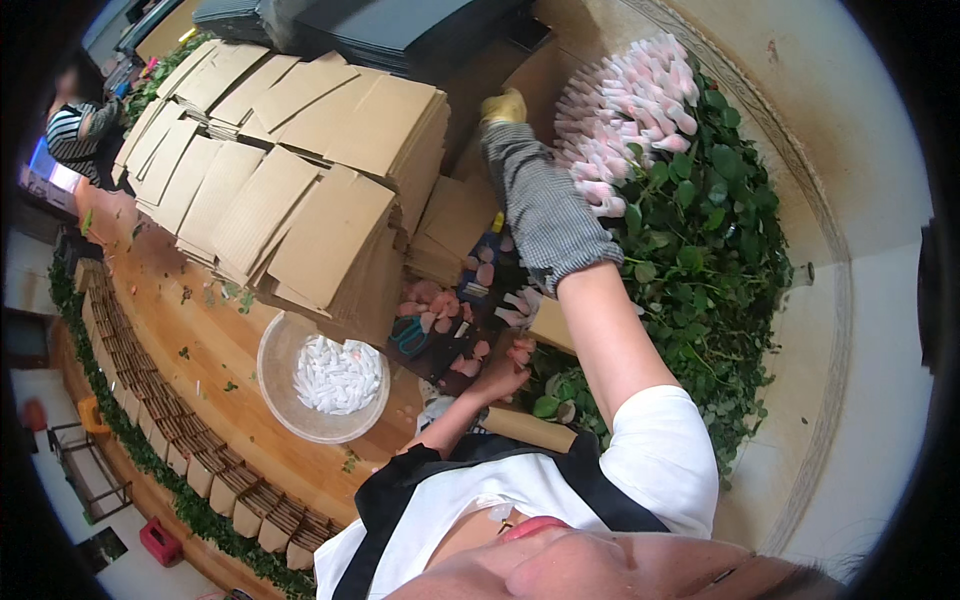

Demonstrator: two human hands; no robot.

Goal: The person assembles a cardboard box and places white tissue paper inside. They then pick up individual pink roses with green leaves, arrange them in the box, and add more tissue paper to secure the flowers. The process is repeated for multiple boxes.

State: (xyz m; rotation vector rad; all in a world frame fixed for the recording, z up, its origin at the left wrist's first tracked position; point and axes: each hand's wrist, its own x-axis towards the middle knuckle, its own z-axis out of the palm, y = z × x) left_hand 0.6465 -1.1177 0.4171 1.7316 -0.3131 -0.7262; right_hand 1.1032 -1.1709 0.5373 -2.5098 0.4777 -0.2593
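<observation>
Nearest, the bare left hand [497, 378] is curled around pink petals over the cluttered wooden tabletop [215, 350], beside a clear bowl of white net sleeves [322, 378]. Farther off, the right hand [503, 106], in a yellow glove, reaches past the sleeved pink rosebuds [630, 110] at the far edge; its grip cannot be told. Many buds look already sleeved.
</observation>
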